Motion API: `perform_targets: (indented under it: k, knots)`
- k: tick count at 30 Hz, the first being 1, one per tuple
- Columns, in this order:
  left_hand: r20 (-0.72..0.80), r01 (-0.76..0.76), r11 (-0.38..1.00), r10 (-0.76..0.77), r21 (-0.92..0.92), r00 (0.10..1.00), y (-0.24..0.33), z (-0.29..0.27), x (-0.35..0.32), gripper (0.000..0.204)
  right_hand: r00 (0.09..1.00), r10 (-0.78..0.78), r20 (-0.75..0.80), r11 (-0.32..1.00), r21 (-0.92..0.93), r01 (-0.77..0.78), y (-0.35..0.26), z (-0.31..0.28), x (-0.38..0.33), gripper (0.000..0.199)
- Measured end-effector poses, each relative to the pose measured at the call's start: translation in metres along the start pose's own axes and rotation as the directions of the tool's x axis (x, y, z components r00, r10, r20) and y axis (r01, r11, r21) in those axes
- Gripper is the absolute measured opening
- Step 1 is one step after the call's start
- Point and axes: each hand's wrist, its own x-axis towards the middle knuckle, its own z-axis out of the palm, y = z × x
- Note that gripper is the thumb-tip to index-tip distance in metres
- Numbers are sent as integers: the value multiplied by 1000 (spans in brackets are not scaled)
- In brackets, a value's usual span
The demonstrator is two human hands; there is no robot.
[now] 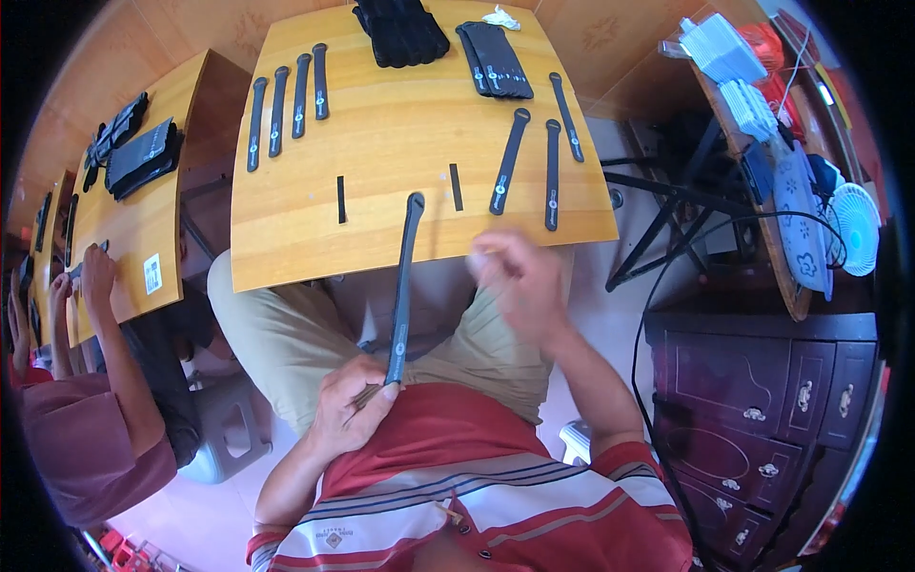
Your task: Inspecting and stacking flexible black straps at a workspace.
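In my left hand (353, 404), closed on its lower end, is a long black strap (404, 286) with a slotted, rounded tip pointing away from me. The strap's far end rises past the near edge of the wooden table (381, 143). My right hand (519, 286) is raised at that edge, to the right of the strap and apart from it. Motion smears its bent fingers, so whether they hold anything is unclear. On the tabletop in front lie two short black strips (341, 199), spaced apart.
Several matching straps (276, 112) lie at the table's left, with three more (511, 161) at the right. Strap stacks (494, 60) and a black bundle (401, 30) sit at the back. A person (100, 419) works at the left table. Right are a dark cabinet (724, 381) and small fan (851, 229).
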Motion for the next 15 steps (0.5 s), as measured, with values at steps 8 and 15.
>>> perform_targets:
  k: [8,15]
  knots:
    - [27,-98,995,98,-8,995,10,6,27,11,919,145,367,826,467,-316,-48,39,-44,31]
    - [26,97,810,-101,-579,995,15,12,26,13,956,35,292,626,739,-249,-41,45,-42,22]
